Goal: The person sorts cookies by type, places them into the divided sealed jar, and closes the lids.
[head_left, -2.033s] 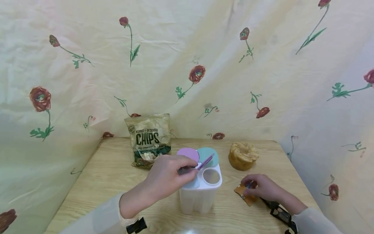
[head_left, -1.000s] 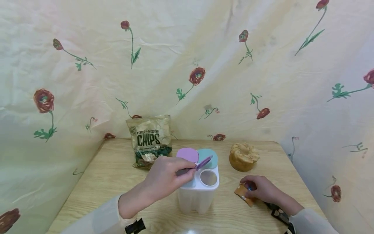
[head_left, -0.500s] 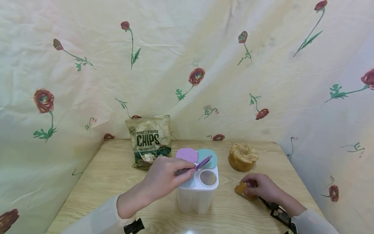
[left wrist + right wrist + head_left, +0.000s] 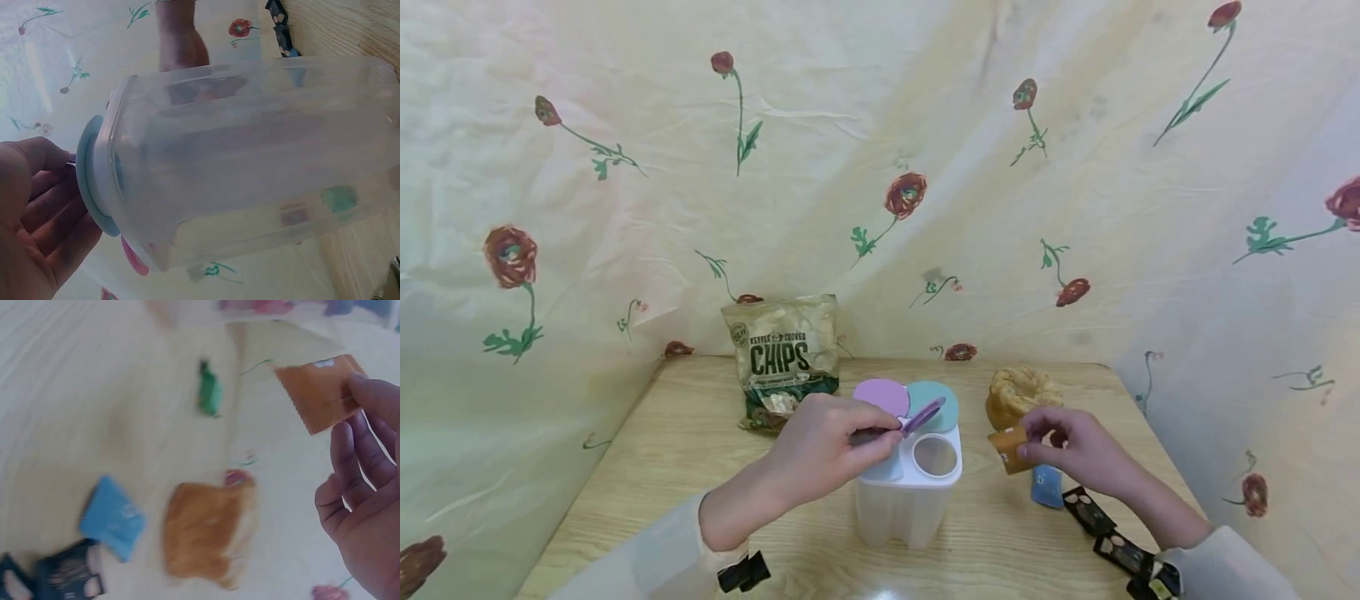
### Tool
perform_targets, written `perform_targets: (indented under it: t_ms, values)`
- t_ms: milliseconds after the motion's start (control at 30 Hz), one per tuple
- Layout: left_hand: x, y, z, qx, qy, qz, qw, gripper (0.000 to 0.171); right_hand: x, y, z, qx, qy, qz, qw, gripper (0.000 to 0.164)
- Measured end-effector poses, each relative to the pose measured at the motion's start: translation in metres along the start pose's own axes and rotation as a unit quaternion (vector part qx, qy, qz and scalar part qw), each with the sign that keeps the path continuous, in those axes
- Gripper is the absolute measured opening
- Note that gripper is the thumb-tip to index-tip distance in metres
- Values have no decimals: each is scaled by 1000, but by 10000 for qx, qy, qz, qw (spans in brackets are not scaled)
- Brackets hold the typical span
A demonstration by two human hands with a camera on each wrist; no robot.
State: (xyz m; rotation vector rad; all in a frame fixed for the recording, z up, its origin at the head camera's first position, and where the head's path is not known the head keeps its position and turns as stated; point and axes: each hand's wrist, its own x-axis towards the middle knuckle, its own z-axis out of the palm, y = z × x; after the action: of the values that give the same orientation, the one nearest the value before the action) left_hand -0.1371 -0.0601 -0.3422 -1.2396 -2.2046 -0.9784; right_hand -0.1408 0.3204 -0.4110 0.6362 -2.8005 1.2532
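In the head view my left hand (image 4: 820,446) pinches a raised purple lid (image 4: 927,414) between thumb and fingers. The lid stands tilted above a clear plastic container (image 4: 904,512) with a white top, beside its uncovered round opening (image 4: 935,456). A flat purple lid (image 4: 880,397) and a teal lid (image 4: 938,400) cover the back openings. My right hand (image 4: 1078,446) holds a small orange sachet (image 4: 325,394) by one edge, to the right of the container. A blue sachet (image 4: 1047,486) lies on the table below that hand.
A chips bag (image 4: 781,358) stands at the back left. The ring-shaped cake or bread (image 4: 1015,396) sits behind my right hand, partly hidden. Several black sachets (image 4: 1120,552) lie in a row under my right forearm. A small green object (image 4: 210,392) shows in the right wrist view.
My right hand has lifted the orange sachet from the table, up and slightly left, uncovering the blue sachet. The left hand keeps holding the purple lid in place.
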Motion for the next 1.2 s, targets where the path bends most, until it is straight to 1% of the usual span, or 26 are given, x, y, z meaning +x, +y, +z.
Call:
perform_targets:
  t_ms: [167, 267, 467, 567, 733, 867, 1067, 1200]
  values:
    - [1, 0, 1, 116, 100, 62, 9999, 6, 5, -28, -7, 129, 145, -204, 9996, 16]
    - [1, 0, 1, 135, 100, 17, 9999, 5, 6, -46, -10, 295, 210, -396, 9986, 18]
    - [1, -1, 2, 101, 7, -4, 9999, 5, 7, -79, -15, 528, 374, -963, 9932, 32]
    - [1, -1, 1, 6, -65, -69, 10000, 5, 8, -92, -15, 670, 359, -1228, 9895, 37]
    - [3, 1, -1, -173, -145, -196, 9996, 7, 13, -108, -7, 881, 251, -1606, 9828, 35]
    - [3, 2, -2, -180, -177, -229, 9994, 7, 18, -116, 1, 975, 300, -1637, 9812, 32]
    - [3, 2, -4, -355, -312, -368, 9982, 8, 23, -119, 8, 793, 361, -1343, 9871, 23]
    - [4, 2, -5, -433, -344, -402, 9977, 8, 26, -118, 11, 704, 271, -1359, 9878, 21]
